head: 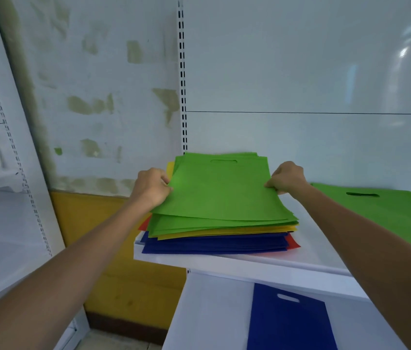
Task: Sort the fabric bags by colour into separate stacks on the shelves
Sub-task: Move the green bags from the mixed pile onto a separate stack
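With a narrow pinching grip, your left hand (152, 188) and right hand (286, 179) hold the side edges of the top green bag (222, 193) on the mixed pile (214, 238) at 12 o'clock; it looks light and floppy, so lift by both edges.

This looks like a shop or its stockroom: white metal shelves (310, 248) hang on slotted uprights (182, 72) with plain back panels (300, 59), stocked with stacked coloured fabric bags (219, 223), beside a patchy painted wall (98, 97).
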Available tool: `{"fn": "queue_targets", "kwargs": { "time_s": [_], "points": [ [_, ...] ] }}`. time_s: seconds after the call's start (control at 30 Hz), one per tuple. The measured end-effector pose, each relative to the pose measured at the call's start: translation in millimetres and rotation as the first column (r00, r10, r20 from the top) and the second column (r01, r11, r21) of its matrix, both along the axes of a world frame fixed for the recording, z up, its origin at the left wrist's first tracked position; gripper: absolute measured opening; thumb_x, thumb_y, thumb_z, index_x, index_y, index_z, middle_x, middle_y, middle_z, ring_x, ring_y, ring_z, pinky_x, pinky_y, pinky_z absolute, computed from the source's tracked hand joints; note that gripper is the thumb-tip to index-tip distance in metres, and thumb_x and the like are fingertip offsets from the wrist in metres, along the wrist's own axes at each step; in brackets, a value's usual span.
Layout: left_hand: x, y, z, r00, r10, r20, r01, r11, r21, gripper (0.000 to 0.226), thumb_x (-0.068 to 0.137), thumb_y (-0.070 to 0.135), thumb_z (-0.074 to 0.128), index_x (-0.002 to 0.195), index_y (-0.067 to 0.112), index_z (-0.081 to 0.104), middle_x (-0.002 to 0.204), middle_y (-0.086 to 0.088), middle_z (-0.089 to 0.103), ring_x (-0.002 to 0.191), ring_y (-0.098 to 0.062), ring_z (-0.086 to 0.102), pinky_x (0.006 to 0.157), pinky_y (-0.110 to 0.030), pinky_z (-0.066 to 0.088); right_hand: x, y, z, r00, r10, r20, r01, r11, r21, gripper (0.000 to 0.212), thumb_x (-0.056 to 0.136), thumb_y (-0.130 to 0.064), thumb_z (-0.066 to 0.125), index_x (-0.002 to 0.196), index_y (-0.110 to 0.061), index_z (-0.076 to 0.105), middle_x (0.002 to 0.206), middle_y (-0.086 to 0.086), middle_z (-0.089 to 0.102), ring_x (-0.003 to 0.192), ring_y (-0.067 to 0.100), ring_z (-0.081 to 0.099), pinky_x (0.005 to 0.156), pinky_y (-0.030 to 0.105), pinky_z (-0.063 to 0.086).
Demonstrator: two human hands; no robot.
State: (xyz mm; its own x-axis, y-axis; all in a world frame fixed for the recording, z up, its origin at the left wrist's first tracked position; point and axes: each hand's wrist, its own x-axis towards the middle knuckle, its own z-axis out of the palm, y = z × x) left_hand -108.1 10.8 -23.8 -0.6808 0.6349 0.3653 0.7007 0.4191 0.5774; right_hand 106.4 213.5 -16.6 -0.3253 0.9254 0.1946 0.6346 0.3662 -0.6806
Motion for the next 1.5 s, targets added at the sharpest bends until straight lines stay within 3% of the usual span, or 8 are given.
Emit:
{"fn": "queue_targets", "kwargs": {
  "time_s": [0.1,0.2,0.43,0.67,0.9,1.13,1.3,1.5],
  "points": [
    [5.4,3.2,2.9,0.998,-0.036,-0.048,0.036,0.999,0.003,0.025,0.086,0.009,0.062,0.111,0.013,0.061,0.11,-0.017,0.063,0.096,-0.029,0.061,0.083,-0.029,0.047,4.7,-5.4,2.5,0.999,0.03,-0.013,-0.028,0.994,0.103,0.011,0.083,0.002,0.062,0.094,0.001,0.064,0.106,0.021,0.062,0.071,0.03,0.061,0.081,0.039,0.055],
    [17.2,7.8,9.3,0.992,-0.078,-0.098,0.078,0.997,-0.006,0.027,0.089,0.003,0.053,0.112,0.011,0.063,0.117,-0.018,0.061,0.104,-0.028,0.059,0.09,-0.03,0.045,10.7,-9.1,2.3,0.999,0.02,0.04,-0.029,0.969,0.244,0.026,0.086,0.006,0.048,0.101,-0.003,0.067,0.115,0.018,0.06,0.075,0.029,0.056,0.064,0.03,0.05],
    [67.9,22.5,32.1,0.98,-0.075,-0.186,0.085,0.995,0.047,0.028,0.092,0.007,0.048,0.11,0.014,0.068,0.123,-0.012,0.061,0.101,-0.032,0.061,0.091,-0.039,0.049,53.1,6.3,17.1,0.982,-0.144,0.119,0.085,0.911,0.404,0.031,0.089,-0.008,0.044,0.11,-0.009,0.065,0.112,0.015,0.062,0.1,0.035,0.058,0.077,0.033,0.043],
    [158.3,78.3,52.7,0.94,-0.272,-0.208,0.26,0.962,-0.083,0.038,0.09,0.016,0.054,0.127,0.01,0.055,0.135,-0.011,0.052,0.115,-0.025,0.053,0.095,-0.027,0.038,156.3,43.6,50.1,0.979,-0.13,0.16,0.033,0.864,0.502,0.033,0.09,-0.019,0.047,0.114,0.002,0.058,0.115,0.021,0.057,0.108,0.037,0.052,0.091,0.04,0.042],
    [248.2,133.1,41.6,0.912,-0.38,-0.157,0.353,0.92,-0.172,0.037,0.087,0.022,0.055,0.12,0.004,0.061,0.129,-0.015,0.056,0.119,-0.027,0.052,0.098,-0.03,0.042,261.6,82.7,37.7,0.94,-0.195,0.28,0.058,0.899,0.433,0.029,0.089,-0.025,0.049,0.098,0.001,0.059,0.098,0.017,0.054,0.091,0.032,0.053,0.088,0.043,0.045],
    [302.6,153.8,-1.3,0.904,-0.426,-0.033,0.403,0.876,-0.263,0.032,0.08,0.026,0.066,0.105,0.006,0.067,0.102,-0.01,0.066,0.096,-0.023,0.061,0.086,-0.032,0.047,320.9,103.7,-0.1,0.896,-0.137,0.422,0.011,0.958,0.288,0.038,0.091,-0.024,0.051,0.118,0.002,0.057,0.121,0.021,0.056,0.111,0.034,0.052,0.093,0.036,0.043],
    [309.2,154.8,-31.0,0.899,-0.437,0.029,0.413,0.824,-0.386,0.035,0.081,0.036,0.066,0.104,0.01,0.07,0.111,-0.008,0.067,0.103,-0.023,0.058,0.087,-0.03,0.047,332.5,110.8,-26.5,0.776,-0.022,0.63,-0.015,0.998,0.054,0.036,0.091,-0.028,0.051,0.114,-0.001,0.06,0.119,0.016,0.06,0.1,0.026,0.054,0.079,0.024,0.041],
    [306.3,162.0,-35.8,0.925,-0.38,0.019,0.36,0.858,-0.367,0.019,0.081,0.033,0.066,0.092,0.017,0.064,0.098,-0.009,0.061,0.098,-0.025,0.056,0.084,-0.031,0.045,327.8,116.3,-34.4,0.762,0.009,0.647,-0.071,0.995,0.069,0.043,0.094,-0.03,0.049,0.128,-0.005,0.052,0.135,0.014,0.05,0.124,0.029,0.045,0.102,0.033,0.038]
  ]
}}
